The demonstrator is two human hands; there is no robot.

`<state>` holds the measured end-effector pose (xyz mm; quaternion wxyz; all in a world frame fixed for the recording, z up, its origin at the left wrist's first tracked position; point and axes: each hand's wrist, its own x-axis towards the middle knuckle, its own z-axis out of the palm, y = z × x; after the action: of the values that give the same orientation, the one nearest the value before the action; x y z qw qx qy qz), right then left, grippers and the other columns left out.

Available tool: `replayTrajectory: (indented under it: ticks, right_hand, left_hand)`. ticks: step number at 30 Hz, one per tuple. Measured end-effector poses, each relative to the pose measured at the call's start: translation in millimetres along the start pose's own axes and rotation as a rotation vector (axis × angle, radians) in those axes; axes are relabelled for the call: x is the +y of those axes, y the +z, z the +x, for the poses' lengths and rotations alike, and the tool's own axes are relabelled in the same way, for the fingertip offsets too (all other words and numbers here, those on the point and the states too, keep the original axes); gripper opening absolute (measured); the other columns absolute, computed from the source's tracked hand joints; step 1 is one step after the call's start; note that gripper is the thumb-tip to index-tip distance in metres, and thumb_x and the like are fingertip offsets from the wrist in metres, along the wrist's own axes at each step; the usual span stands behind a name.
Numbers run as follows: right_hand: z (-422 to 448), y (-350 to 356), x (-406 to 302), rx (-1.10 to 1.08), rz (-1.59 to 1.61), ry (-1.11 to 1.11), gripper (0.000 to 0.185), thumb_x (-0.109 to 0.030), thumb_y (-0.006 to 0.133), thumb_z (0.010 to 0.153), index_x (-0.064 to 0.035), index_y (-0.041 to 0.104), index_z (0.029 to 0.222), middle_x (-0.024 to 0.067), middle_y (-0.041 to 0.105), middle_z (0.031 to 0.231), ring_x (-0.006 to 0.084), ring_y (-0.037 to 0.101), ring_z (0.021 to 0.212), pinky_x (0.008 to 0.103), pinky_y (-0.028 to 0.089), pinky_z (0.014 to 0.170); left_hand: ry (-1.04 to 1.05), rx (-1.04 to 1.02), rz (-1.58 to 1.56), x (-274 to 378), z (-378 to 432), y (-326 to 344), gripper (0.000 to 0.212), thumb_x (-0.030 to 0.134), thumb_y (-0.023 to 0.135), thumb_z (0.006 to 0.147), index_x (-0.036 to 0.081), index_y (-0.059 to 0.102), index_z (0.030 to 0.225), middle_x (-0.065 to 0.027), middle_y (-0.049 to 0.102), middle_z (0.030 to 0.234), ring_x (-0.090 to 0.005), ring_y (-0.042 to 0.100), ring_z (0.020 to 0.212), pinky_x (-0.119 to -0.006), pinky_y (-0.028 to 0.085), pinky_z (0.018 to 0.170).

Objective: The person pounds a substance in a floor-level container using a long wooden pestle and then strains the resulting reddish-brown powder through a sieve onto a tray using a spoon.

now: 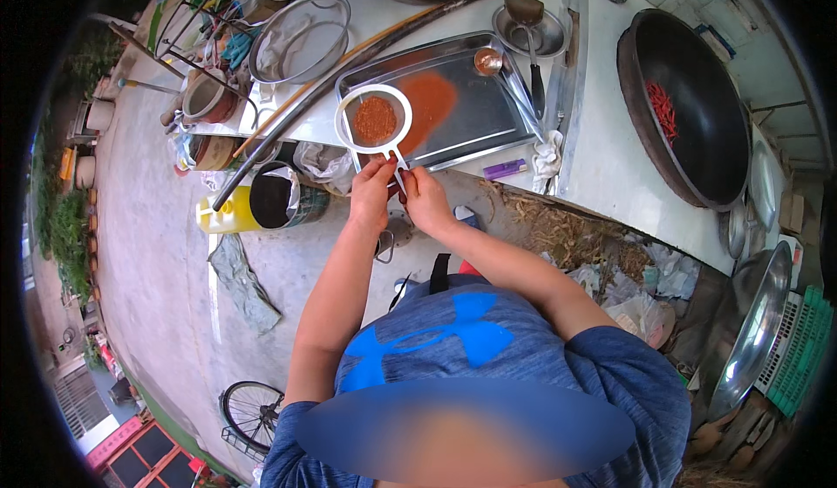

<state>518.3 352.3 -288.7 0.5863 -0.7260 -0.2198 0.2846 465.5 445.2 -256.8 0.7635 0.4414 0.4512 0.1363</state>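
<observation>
Over the near-left part of a rectangular metal tray (487, 112), I see a round sieve with a white rim (407, 112). Coarse red-orange flakes, apparently ground chili (375, 121), lie in its mesh. My right hand (426, 202) grips the sieve's handle, and my left hand (371, 190) pinches it close to the rim. Reddish stains mark the fingertips. Fine orange-red powder (431, 99) is spread across the tray's left half. A metal ladle (488, 62) with some powder in its bowl rests on the tray's right side, its handle crossing the edge.
Right of the tray stand a metal bowl (554, 34) with a spatula (531, 47) and a big black wok (703, 109) holding red chilies (662, 112). A purple lighter (504, 169) and white cloth (546, 161) lie near the edge. A long dark pole (314, 102) juts out leftward above a bucket (307, 208).
</observation>
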Motion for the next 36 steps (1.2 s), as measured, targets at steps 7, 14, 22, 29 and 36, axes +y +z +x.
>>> replayTrajectory:
  ticks: [7, 14, 22, 29, 36]
  right_hand:
    - [29, -50, -5, -0.354, -0.13, 0.18, 0.023, -0.025, 0.048, 0.088, -0.0022, 0.052, 0.083, 0.0161, 0.059, 0.07, 0.0325, 0.059, 0.063, 0.0425, 0.044, 0.055]
    - [141, -175, 20, 0.168, -1.418, -0.334, 0.013, -0.011, 0.052, 0.077, -0.0056, 0.063, 0.082, 0.013, 0.062, 0.081, 0.0279, 0.063, 0.071, 0.0407, 0.052, 0.061]
    - [157, -172, 3, -0.141, -1.51, 0.087, 0.021, -0.014, 0.05, 0.081, -0.0094, 0.067, 0.09, 0.0105, 0.066, 0.091, 0.0263, 0.064, 0.086, 0.0368, 0.051, 0.073]
    - [149, -174, 15, -0.109, -1.102, -0.028, 0.027, -0.025, 0.052, 0.081, -0.0021, 0.058, 0.093, 0.0211, 0.063, 0.088, 0.0361, 0.061, 0.084, 0.0429, 0.048, 0.072]
    - [122, -143, 3, -0.097, -1.077, -0.182, 0.021, -0.02, 0.05, 0.082, 0.0006, 0.047, 0.087, 0.0231, 0.061, 0.074, 0.0397, 0.06, 0.072, 0.049, 0.048, 0.065]
  left_hand:
    - [0.016, 0.023, 0.007, -12, 13, -3, 0.008, 0.01, 0.055, 0.085, 0.006, 0.06, 0.089, -0.0015, 0.06, 0.079, -0.0121, 0.056, 0.071, -0.026, 0.046, 0.07]
    - [0.02, 0.01, 0.064, -14, 15, -7, 0.008, 0.012, 0.058, 0.085, 0.006, 0.061, 0.088, -0.0029, 0.063, 0.082, -0.0107, 0.057, 0.073, -0.024, 0.044, 0.068]
    - [0.042, 0.02, 0.152, -7, 6, -25, 0.009, 0.011, 0.057, 0.084, 0.004, 0.062, 0.088, -0.0017, 0.062, 0.08, -0.0096, 0.056, 0.073, -0.024, 0.044, 0.068]
    - [0.06, 0.01, 0.11, -3, 8, -30, 0.012, 0.011, 0.057, 0.084, 0.003, 0.062, 0.091, -0.0032, 0.062, 0.082, -0.0107, 0.055, 0.074, -0.024, 0.044, 0.07]
    - [0.065, 0.008, 0.104, -1, 4, -36, 0.012, 0.011, 0.057, 0.084, 0.003, 0.061, 0.092, -0.004, 0.063, 0.083, -0.0111, 0.056, 0.074, -0.024, 0.044, 0.07]
